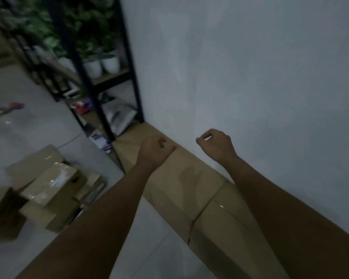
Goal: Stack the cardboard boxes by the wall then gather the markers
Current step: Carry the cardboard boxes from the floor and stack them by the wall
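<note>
Cardboard boxes (189, 178) along wall (250, 77), grey floor (38, 127), both hands' fingers curled, empty.

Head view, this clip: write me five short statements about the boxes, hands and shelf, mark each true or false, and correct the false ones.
1. The long brown cardboard box lies along the pale grey wall. True.
2. The left hand grips a marker. False: its fingers are curled and it holds nothing that can be seen.
3. A heap of smaller brown cardboard boxes sits on the floor to the left. True.
4. The black metal shelf carries only books. False: white plant pots with green leaves stand on it.
5. The right hand presses flat on the long box. False: it is raised in front of the wall, fingers curled.
</note>
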